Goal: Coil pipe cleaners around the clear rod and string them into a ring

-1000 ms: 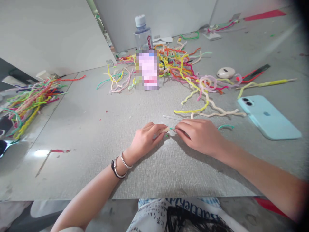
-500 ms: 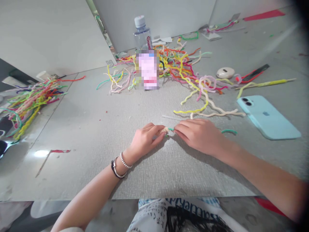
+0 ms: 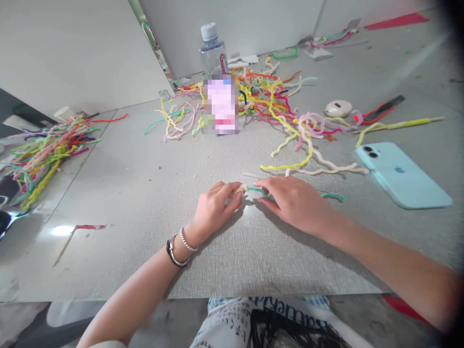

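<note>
My left hand (image 3: 213, 208) and my right hand (image 3: 290, 200) meet at the middle of the grey table (image 3: 145, 241). The left fingers pinch a small cream fuzzy piece (image 3: 240, 188). The right fingers are closed on a green pipe cleaner (image 3: 259, 192) that touches that cream piece and runs under the palm; its far end (image 3: 331, 195) curls out on the right. A thin bare wire (image 3: 253, 176) lies just beyond the fingertips.
A tangle of coloured pipe cleaners (image 3: 268, 101) lies behind, with a water bottle (image 3: 213, 48) and a blurred upright card (image 3: 221, 104). A light-blue phone (image 3: 402, 176) lies at the right, a white oval gadget (image 3: 338, 108) behind it. Another bundle (image 3: 43, 154) lies left.
Both hands have slid slightly left and away. More of the green pipe cleaner now shows between the fingertips, and its curled end has shifted left.
</note>
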Motion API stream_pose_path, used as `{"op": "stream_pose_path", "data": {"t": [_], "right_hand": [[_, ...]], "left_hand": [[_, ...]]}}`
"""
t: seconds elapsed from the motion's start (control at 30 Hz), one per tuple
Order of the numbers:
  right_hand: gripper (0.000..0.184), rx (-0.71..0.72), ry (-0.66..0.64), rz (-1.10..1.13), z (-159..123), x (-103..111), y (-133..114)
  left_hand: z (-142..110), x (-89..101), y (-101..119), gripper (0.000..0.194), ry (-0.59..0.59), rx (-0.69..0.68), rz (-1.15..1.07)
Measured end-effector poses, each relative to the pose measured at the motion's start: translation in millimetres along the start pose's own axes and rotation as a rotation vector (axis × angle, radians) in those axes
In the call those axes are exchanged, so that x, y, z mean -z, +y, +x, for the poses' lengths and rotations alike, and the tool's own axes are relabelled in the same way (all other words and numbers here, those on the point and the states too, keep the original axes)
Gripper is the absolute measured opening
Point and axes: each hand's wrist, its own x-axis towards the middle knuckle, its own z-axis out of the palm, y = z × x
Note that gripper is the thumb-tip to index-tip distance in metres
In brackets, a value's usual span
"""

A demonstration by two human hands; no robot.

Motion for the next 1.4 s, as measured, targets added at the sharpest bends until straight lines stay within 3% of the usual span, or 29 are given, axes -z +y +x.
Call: {"op": "stream_pose_path", "data": {"t": [0.1,0.27,0.5,0.63,0.87,1.0,1.1,1.4], "right_hand": [[0.013,0.006,0.064,0.026,1,0,1],[0.008,0.022,0.152,0.020,5,8,4],[0.014,0.079,0.135,0.033,4,6,2],[0.012,0.095,0.107,0.060,1,1,-2],[0.015,0.024,0.113,0.034,1,-2,-1],[0.002,-0.033,0.169,0.024,3,3,0],[0.010,-0.031,0.191,0.019,5,5,1],[0.013,0.057,0.163,0.007,4,6,-2]], "left_hand": [[1,-0.9,-2,0.019,0.041,0.040,0.001],[1,0.1,-2,0.020,-0.051,-0.037,0.000],[1,-0.2,-1,0.021,-0.086,-0.186,0.035],[2,0.2,0,0.021,-0.090,-0.201,0.039],[0,-0.2,-2,0.021,0.036,-0.081,0.006],[1,0.5,0,0.019,0.107,-0.057,-0.016],[1,1.0,0,0.018,0.121,-0.076,-0.018],[1,0.8,-2,0.018,-0.001,-0.214,-0.053]]}}
